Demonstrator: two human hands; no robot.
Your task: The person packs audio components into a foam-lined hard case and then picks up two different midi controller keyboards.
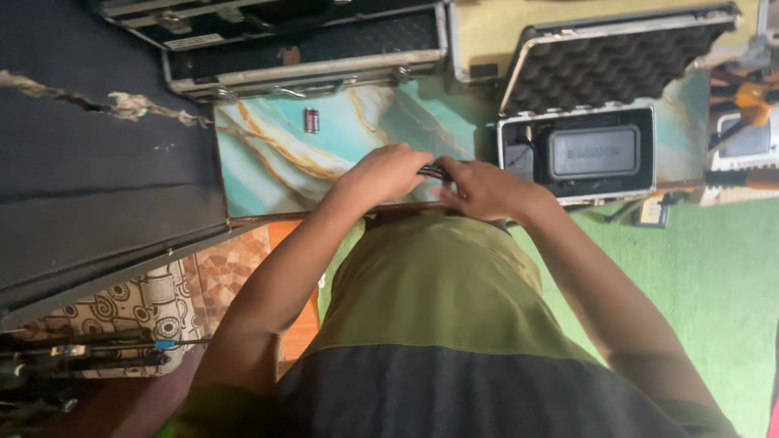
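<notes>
A small dark object [436, 171] is held between both hands at the middle of the frame, over the lower edge of the marbled teal surface [268, 170].

The left hand [385, 173] is curled narrow on the object's left end and the right hand [483, 188] is closed on its right end; what the object is cannot be told, since most of it is hidden by the fingers. Just right of the hands, an open metal-edged case [578, 154] is set on the surface; a dark rectangular device [593, 152] is seated in its black padding, and its raised lid [617, 57] is lined with grey egg-crate foam. At the upper left of the frame, a longer open case [308, 49] is seen, its contents too dark to tell. A small cylindrical battery [312, 120] is left lying alone on the surface, well apart from the hands.
</notes>
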